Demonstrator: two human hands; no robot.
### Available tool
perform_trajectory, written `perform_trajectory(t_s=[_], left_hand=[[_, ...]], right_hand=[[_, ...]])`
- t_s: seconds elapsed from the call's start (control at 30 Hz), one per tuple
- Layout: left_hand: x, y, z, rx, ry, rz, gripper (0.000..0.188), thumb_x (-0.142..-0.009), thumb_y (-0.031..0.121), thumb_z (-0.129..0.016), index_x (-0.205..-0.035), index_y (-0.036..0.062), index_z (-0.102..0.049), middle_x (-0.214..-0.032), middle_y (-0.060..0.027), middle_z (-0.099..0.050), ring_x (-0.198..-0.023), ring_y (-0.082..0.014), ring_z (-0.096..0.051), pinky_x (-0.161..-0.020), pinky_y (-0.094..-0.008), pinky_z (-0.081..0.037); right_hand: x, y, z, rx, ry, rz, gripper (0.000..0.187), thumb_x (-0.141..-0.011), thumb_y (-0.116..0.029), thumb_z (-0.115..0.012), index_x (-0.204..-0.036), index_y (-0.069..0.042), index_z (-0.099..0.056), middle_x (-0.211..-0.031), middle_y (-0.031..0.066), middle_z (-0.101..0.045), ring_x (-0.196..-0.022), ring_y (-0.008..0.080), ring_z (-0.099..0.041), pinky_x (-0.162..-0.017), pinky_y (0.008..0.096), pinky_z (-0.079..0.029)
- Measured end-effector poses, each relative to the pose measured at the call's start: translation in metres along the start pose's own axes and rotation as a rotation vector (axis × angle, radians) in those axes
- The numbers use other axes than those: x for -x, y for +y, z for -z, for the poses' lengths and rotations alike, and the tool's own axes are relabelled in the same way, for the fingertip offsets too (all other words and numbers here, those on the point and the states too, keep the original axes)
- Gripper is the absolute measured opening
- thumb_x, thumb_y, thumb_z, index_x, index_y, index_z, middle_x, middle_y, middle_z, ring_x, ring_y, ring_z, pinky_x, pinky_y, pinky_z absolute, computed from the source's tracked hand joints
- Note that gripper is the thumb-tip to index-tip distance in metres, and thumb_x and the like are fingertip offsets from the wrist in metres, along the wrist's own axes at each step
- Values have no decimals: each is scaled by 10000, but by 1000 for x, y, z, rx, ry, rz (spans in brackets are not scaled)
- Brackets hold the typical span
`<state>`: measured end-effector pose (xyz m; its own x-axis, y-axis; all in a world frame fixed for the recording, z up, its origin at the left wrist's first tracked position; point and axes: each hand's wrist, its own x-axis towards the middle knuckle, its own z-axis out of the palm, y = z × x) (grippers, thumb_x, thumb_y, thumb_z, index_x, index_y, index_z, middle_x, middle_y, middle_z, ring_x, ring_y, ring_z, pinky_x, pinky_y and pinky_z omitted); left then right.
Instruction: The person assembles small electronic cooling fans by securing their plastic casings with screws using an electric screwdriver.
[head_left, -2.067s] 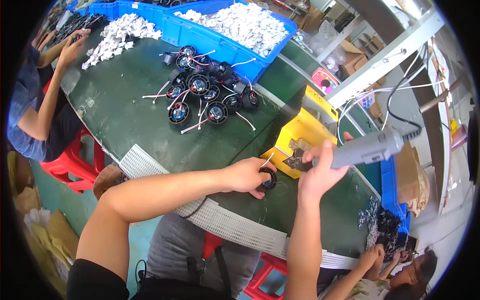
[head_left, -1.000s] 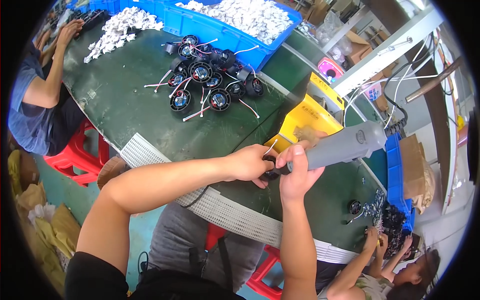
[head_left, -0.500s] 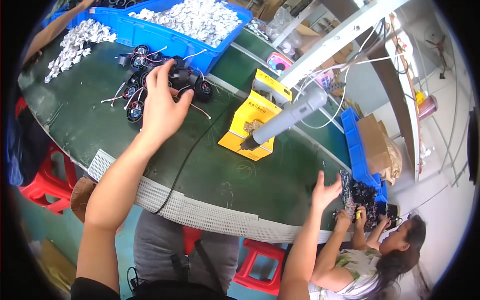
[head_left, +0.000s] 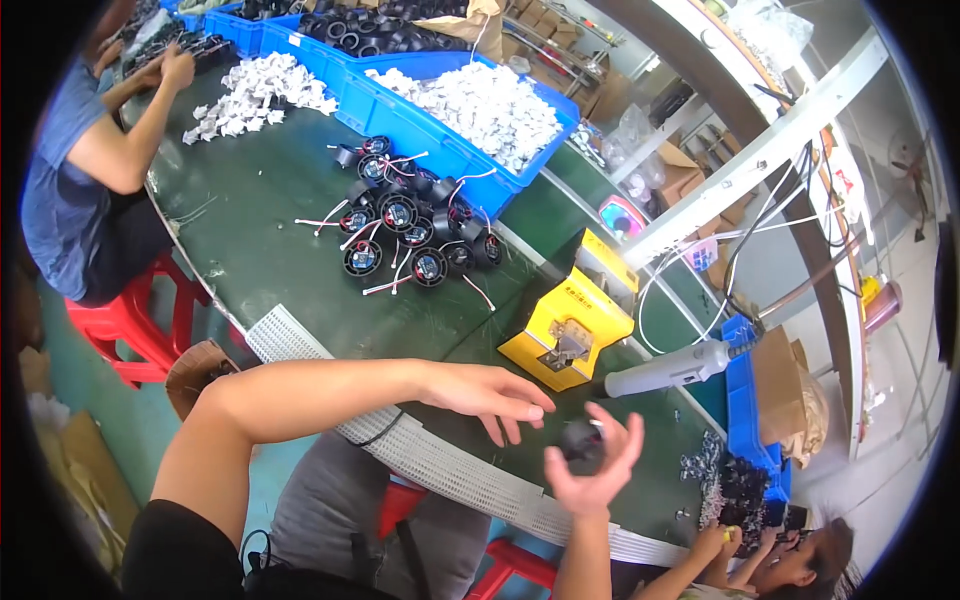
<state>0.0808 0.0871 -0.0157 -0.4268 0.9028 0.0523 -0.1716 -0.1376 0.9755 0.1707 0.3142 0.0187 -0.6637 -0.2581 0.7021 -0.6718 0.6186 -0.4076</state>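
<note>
Part (head_left: 580,441), black and blurred, is above the table (head_left: 285,235), between the thumb and curled fingers of the right hand (head_left: 597,482); whether they grip it, I cannot tell. Left hand (head_left: 485,391) is just beside, empty, fingers loosely spread. Farther out, a grey driver (head_left: 668,370) is near the yellow box (head_left: 583,302). Beyond lie wired black units (head_left: 397,212), then a blue bin (head_left: 420,146) of white pieces (head_left: 490,110).

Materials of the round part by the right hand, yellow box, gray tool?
Round part: perhaps plastic, going by its plain black look; blur hides finish. Yellow box: probably painted sheet metal, semi-gloss, thin bent panels. Gray tool: apparently molded plastic, satin, smooth and rounded.
</note>
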Motion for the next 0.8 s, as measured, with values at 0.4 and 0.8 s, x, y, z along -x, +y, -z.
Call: perform_trajectory(t_s=[0.4,0.8], left_hand=[[5,8,26,315,132,-174,474,-964,209,-597,-1399,77,-466,-1325,-62,-537,-1167,-134,-546,-914,-320,-504],[-3,4,23,388,216,-42,365,-1000,250,-547,-1318,75,-513,-1183,-46,-592,-1055,-138,-586,-857,-298,-497]], right_hand=[[-29,41,-50,-755,-86,-513,352,-953,-223,-627,-1186,34,-569,-1091,118,-628,-1004,187,-617,-901,328,-492],[-29,41,-38,-1026,-258,-703,104,-913,-40,-661,-993,24,-642,-905,57,-669,-832,93,-620,-749,216,-493]])
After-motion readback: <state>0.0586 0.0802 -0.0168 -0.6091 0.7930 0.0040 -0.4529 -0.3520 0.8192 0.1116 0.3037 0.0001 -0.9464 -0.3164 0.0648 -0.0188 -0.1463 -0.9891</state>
